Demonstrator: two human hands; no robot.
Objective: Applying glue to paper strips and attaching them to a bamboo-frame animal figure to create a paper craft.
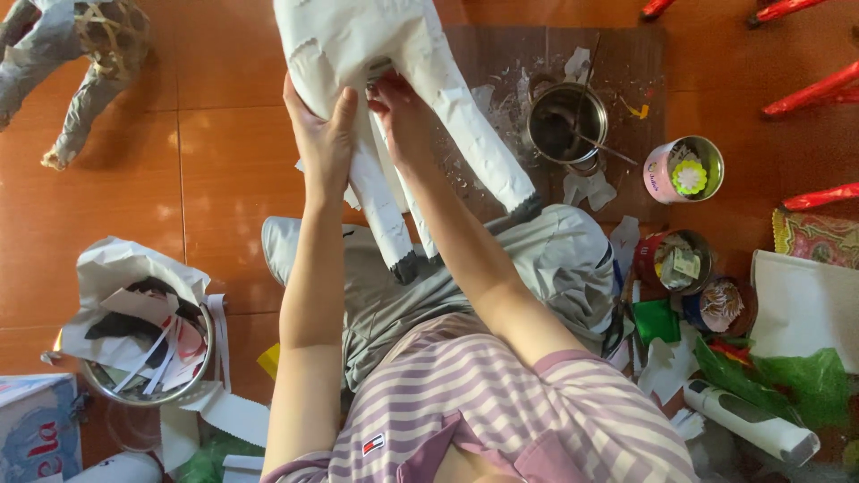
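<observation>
Top centre of the frame: white paper-covered animal figure (pixel 358 45), legs pointing down toward the lap, dark tips on the leg ends. Left hand (pixel 324 134) pressed flat against the figure's underside, fingers together and wrapped up around the body, thumb lying along the paper. Right hand (pixel 398 112) just beside it, fingertips curled in and pinching at a small strip between the legs; exact grip hard to make out. Both forearms running down to a striped pink shirt (pixel 501 402) at bottom centre, grey shorts (pixel 394 295) beneath the figure's legs.

Upper left corner: second paper-wrapped figure (pixel 72 54), greyish, with bare woven frame showing. Lower left: metal bowl (pixel 148 358) stuffed with torn paper scraps. Upper right of centre: metal pot (pixel 565 123) with dark contents and a thin stick across it, on a paste-smeared mat (pixel 644 80). Right of that: small tin (pixel 684 170) holding a flower-shaped piece. Further down at right: more tins (pixel 676 259) of scraps, green plastic (pixel 787 380), a white tube (pixel 752 420). Red sticks (pixel 814 89) along the right edge, orange tiled floor (pixel 224 161) underneath.
</observation>
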